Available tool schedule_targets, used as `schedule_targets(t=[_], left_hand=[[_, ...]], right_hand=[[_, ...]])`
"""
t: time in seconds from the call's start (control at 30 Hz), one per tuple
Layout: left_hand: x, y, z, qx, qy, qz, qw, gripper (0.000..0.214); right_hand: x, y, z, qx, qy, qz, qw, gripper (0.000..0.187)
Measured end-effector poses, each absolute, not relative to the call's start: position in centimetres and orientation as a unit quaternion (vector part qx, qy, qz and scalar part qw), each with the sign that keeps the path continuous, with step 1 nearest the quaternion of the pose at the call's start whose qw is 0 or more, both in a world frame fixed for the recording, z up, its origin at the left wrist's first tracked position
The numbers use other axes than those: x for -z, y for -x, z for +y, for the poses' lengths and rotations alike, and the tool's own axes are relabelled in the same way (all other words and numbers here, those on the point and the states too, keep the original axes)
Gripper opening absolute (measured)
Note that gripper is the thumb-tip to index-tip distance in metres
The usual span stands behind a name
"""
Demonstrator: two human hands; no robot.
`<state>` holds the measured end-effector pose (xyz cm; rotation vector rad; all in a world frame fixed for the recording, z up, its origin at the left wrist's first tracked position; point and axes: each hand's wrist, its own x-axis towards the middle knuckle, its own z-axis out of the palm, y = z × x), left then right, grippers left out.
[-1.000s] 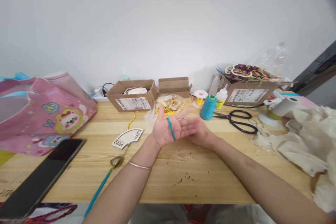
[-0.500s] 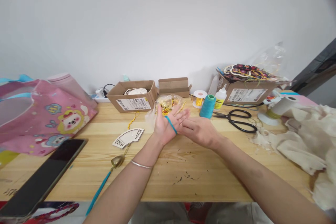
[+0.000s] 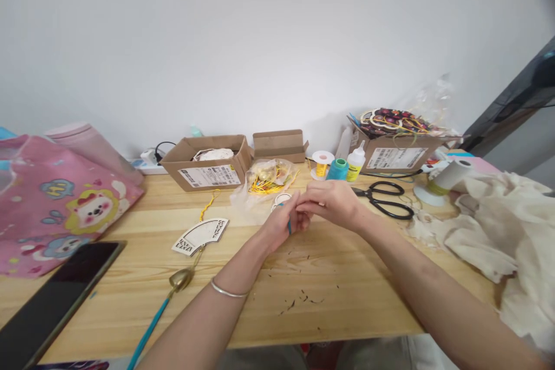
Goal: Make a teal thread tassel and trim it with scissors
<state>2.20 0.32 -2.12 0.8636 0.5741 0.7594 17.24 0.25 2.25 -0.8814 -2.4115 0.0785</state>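
Teal thread crossed left hand, just left of its curled fingers; right hand had fingers bunched, hold indiscernible.

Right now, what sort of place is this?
Probably a craft workbench, at home or in a small workshop; I can't tell which. Signs: the teal thread cone, the black-handled scissors and the fan-shaped piece with cutouts.
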Motion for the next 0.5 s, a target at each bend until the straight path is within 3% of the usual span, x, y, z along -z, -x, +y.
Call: schedule_targets(t=[0.1, 0.33, 0.5], left_hand=[[2.0, -1.8, 0.4, -0.357, -0.417, 0.224, 0.805, 0.028], [1.9, -1.1, 0.9, -0.383, -0.389, 0.205, 0.812, 0.030], [2.3, -1.0, 1.1, -0.385, -0.363, 0.221, 0.819, 0.030]], right_hand=[[-4.9, -17.8, 1.5, -0.062, 0.345, -0.901, 0.255, 0.017], [-12.1, -19.6, 7.4, -0.101, 0.432, -0.865, 0.234, 0.020], [-21.7, -21.0, 8.0, 0.037, 0.483, -0.837, 0.254, 0.029]])
